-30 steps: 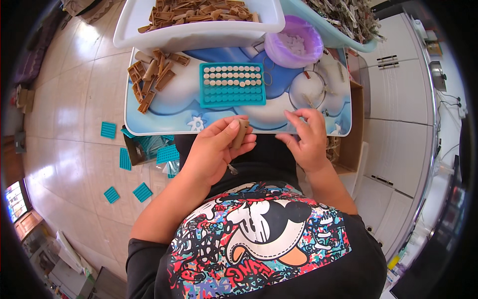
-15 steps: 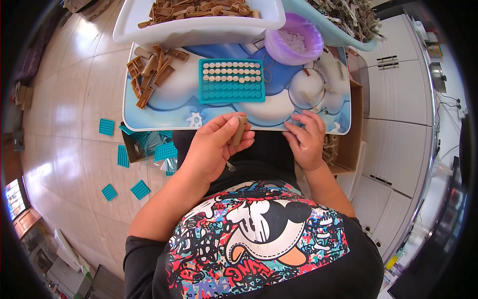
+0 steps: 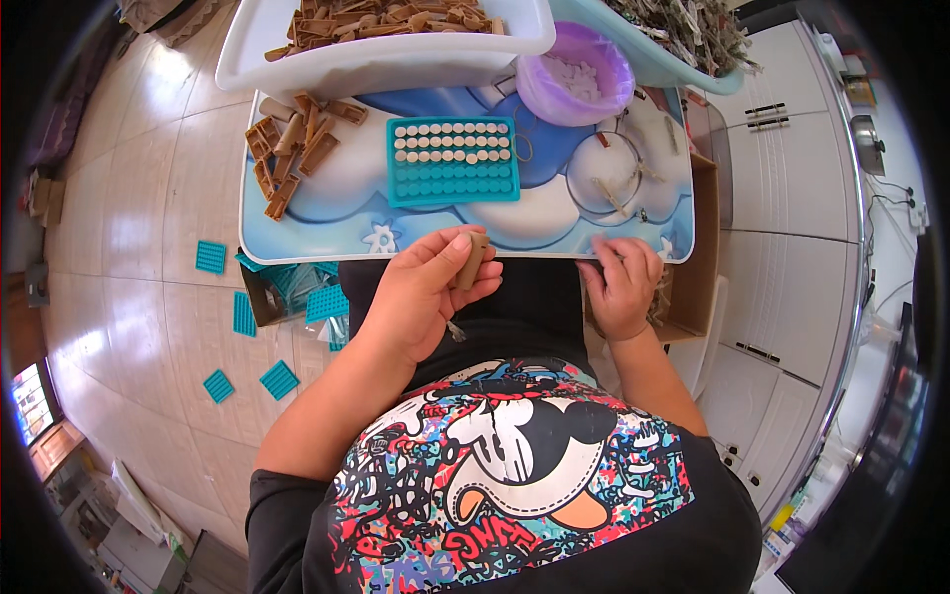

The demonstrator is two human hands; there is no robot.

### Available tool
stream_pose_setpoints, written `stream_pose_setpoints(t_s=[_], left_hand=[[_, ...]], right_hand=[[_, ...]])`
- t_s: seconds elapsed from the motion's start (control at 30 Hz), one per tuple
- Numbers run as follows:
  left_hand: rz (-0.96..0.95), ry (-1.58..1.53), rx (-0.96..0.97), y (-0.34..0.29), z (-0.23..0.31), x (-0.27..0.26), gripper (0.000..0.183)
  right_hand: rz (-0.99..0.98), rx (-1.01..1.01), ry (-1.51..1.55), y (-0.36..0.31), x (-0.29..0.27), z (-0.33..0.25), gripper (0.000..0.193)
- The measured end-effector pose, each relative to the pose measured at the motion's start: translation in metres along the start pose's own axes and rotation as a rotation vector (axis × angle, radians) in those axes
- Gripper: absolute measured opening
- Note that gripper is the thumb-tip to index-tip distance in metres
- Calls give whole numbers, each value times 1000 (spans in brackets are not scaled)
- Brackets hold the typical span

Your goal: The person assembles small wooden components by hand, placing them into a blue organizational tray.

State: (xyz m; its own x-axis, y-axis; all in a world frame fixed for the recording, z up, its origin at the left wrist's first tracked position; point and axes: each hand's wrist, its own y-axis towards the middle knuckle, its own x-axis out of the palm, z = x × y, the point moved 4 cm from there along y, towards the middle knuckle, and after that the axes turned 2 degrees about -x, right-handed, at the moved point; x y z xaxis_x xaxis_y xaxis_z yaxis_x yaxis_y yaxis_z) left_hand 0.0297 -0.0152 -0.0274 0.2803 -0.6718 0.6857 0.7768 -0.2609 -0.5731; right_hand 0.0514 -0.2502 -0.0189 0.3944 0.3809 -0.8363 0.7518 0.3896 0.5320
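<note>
My left hand [image 3: 435, 282] is closed on a small brown wedge-shaped plastic piece [image 3: 471, 259], in front of the table's near edge. A short frayed greyish end [image 3: 455, 332] hangs below that hand. My right hand [image 3: 623, 287] is at the near right edge of the table, fingers bent and apart, with nothing visible in it. Beyond my hands, a teal tray [image 3: 453, 186] lies on the table, its upper rows lined with round whitish discs [image 3: 450, 143]. A loose heap of brown plastic pieces [image 3: 297, 144] lies at the table's left.
At the back stand a white tub [image 3: 396, 67] of brown pieces, a purple-lined bowl [image 3: 574, 107] with white bits, and a light-blue basin [image 3: 683, 74] of tangled strands. Teal trays [image 3: 278, 380] lie on the floor at left. A cardboard box [image 3: 705, 247] stands at right.
My right hand has drawn back slightly toward me and to the right, off the tabletop edge. The left hand keeps its hold on the brown piece. The whole view has shifted a little.
</note>
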Motion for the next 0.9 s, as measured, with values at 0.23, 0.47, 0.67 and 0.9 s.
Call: stream_pose_setpoints(t_s=[0.23,0.47,0.67,0.9], left_hand=[[-24,25,-11,2,-1,2,33],[-58,-43,-51,3,-4,9,31],[-134,-101,-4,4,-1,9,26],[-137,-111,-9,0,2,14,24]], right_hand=[[45,-114,204,-1,-2,8,28],[36,32,627,53,-16,-48,26],[17,-92,690,75,-6,-69,24],[28,-110,665,77,0,-74,25]])
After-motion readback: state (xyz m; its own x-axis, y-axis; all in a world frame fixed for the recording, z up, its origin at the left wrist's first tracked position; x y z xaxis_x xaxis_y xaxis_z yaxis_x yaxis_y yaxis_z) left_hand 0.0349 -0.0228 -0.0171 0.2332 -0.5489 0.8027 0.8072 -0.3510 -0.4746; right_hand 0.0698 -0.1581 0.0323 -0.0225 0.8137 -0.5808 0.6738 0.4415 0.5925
